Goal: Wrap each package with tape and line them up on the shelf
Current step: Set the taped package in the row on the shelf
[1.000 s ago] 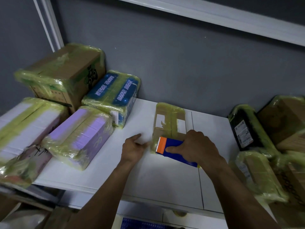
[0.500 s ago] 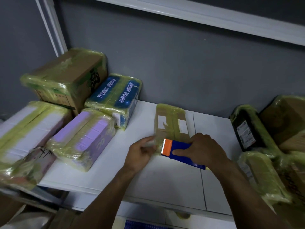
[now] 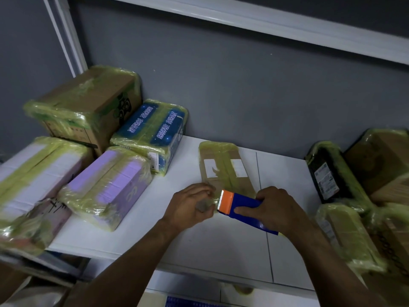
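Packages wrapped in yellowish tape are sitting along both ends of a white shelf, and one flat brown package is lying near the middle, its far end close to the grey wall. Its near end is disappearing behind the hands. The right hand is gripping a blue tape dispenser, fingers curling over the body and the orange toothed cutter pointing left; the roll itself is hiding under the palm. The left hand is curling its fingers just beside the cutter and pinching a filmy strip of tape. Motion blur is smearing the fingertips, so the exact grip is hard to make out. At the left, a tall brown box is standing against the wall with a blue package touching its side, and a purple package is lying in front of them. A white package is running off the left edge of the view, overhanging the shelf. At the right, a black package is leaning beside a brown carton that the frame is cutting off, and another wrapped package is blurring toward the lower corner. The labels' print is too small to read.
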Available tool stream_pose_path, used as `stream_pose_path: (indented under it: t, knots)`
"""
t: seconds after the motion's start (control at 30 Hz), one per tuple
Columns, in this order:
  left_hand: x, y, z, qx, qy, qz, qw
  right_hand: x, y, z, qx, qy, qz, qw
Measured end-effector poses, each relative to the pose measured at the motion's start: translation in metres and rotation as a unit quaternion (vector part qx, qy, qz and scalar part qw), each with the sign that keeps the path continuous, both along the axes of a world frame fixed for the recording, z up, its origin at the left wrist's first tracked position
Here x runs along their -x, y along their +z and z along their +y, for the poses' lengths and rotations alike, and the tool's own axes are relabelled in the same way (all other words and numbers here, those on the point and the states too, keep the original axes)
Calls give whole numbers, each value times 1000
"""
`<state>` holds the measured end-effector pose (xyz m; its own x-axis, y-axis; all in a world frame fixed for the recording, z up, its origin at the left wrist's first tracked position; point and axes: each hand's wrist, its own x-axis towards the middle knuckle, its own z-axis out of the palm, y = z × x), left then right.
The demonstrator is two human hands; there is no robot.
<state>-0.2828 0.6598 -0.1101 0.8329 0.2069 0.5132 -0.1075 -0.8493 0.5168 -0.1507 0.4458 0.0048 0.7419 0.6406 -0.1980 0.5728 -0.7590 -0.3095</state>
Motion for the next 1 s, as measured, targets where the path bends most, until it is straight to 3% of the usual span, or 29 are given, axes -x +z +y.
stream_pose_path:
  t: [0.17,0.47,0.63,1.0]
  knots:
    - [-2,-4,4,13,-14,8,1000,4,10,-3,-23,8,3,1000]
    - [-9,-4,-2,28,1,40,999,0,19,-13,13,-15,-71,997]
    - [-9,-10,-8,-25,-5,-1,1000,-8,15,-2,49,-7,-96,994]
    - [-12,-5,-7,-15,-42,-8,999,-8,8,-5,44,-24,-58,997]
